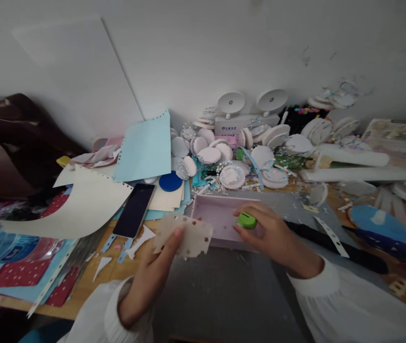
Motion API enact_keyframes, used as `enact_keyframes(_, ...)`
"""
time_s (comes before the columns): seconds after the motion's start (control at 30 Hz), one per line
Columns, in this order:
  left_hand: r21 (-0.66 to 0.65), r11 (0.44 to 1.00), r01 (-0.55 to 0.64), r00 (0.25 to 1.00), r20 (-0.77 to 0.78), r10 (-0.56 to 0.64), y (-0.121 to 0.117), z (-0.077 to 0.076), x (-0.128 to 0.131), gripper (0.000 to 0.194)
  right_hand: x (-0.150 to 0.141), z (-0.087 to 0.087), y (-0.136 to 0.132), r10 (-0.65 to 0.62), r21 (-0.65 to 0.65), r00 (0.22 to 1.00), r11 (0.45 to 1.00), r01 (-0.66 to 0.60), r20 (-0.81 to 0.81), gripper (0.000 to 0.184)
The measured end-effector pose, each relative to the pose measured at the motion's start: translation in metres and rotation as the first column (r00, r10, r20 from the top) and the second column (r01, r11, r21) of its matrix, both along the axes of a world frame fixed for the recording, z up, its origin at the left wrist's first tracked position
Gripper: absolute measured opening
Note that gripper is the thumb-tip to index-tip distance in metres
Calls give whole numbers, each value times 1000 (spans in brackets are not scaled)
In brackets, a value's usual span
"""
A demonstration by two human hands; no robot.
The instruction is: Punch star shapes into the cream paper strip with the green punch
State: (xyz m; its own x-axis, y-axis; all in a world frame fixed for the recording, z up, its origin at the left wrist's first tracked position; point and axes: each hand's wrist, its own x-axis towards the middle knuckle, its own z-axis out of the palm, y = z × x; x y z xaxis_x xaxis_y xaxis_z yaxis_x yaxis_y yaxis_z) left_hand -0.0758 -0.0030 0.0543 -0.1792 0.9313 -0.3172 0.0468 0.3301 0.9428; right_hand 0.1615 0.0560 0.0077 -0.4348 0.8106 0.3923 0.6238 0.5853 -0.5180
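Note:
My left hand [160, 259] pinches a cream paper scrap [184, 234] full of small punched holes, thumb on top. My right hand [270, 233] is closed round a small green paper punch [247, 220], held over the right end of a shallow pale pink box [210, 212]. The scrap's right edge overlaps the box's front rim. Both wrists wear white sleeves. A grey mat [224, 286] lies under both hands.
A black phone [134, 209] lies left of the box beside cream and light blue sheets [145, 147]. White foam discs [231, 176] pile up behind, with white rolls [352, 174] at the right. Red punched sheets [20, 274] are at the left.

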Motion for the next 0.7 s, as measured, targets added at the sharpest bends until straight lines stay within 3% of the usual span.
enact_keyframes(0.13, 47, 995, 87, 995, 43, -89, -14, -6, -13, 46, 9, 1, -2, -63, 43, 995, 997, 66, -83, 22)
enact_keyframes(0.23, -9, 996, 85, 994, 64, -84, -26, -14, -19, 44, 24, -2, -15, -216, 67, 974, 973, 221, -73, 27)
enact_keyframes(0.33, -47, 992, 117, 991, 75, -113, -33, -24, -19, 34, 40, -15, -31, -340, 76, 940, 937, 340, -15, 26)
enact_keyframes(0.43, -48, 992, 120, 990, 74, -117, -37, -32, -13, 26, 51, -37, -43, -326, 132, 937, 941, 311, 121, 29)
enact_keyframes(0.53, -88, 989, 123, 978, 178, -105, -40, -36, -6, 26, 53, -52, -50, -290, 126, 915, 956, 264, 282, 35)
enact_keyframes(0.63, -114, 979, 168, 871, 483, -93, -41, -35, 0, 22, 51, -49, -53, -306, 117, 901, 952, 283, 307, 47)
enact_keyframes(0.7, -41, 983, 177, 692, 716, -95, -38, -32, 5, 18, 47, -39, -57, -331, 175, 922, 938, 299, 199, 47)
